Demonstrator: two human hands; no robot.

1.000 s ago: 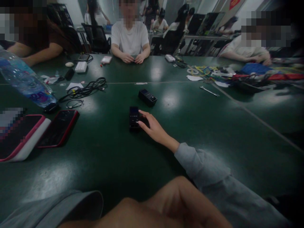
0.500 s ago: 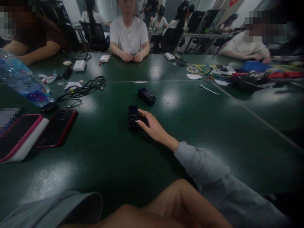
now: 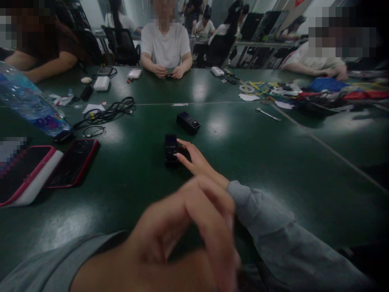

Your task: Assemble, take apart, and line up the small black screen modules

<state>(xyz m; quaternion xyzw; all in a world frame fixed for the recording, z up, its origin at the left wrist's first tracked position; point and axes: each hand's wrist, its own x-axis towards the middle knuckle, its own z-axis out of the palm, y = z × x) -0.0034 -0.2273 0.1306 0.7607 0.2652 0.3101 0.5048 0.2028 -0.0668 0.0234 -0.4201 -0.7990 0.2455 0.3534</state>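
A small black box-shaped device (image 3: 171,149) with a dark screen and buttons sits on the green table. Beside it, my right hand (image 3: 194,158) has its index finger and thumb apart, their tips at the device's right side; the other fingers are mostly hidden. A second, similar black device (image 3: 188,122) lies just beyond, turned at an angle. In the foreground my left hand (image 3: 185,227) is raised close to the camera, with curled fingers bent towards the thumb. It is blurred, and whatever may be between its fingertips is hidden.
To the left are a plastic bottle (image 3: 33,105), a red-cased phone (image 3: 74,164), another pink-edged phone (image 3: 27,174) and black cables (image 3: 112,111). A wrench (image 3: 268,114) lies to the right, before a pile of cables (image 3: 328,91). Across the table sits a person (image 3: 165,48).
My left hand has risen from the bottom edge and moved forward, now covering part of my right wrist. My right hand and both black devices keep their places.
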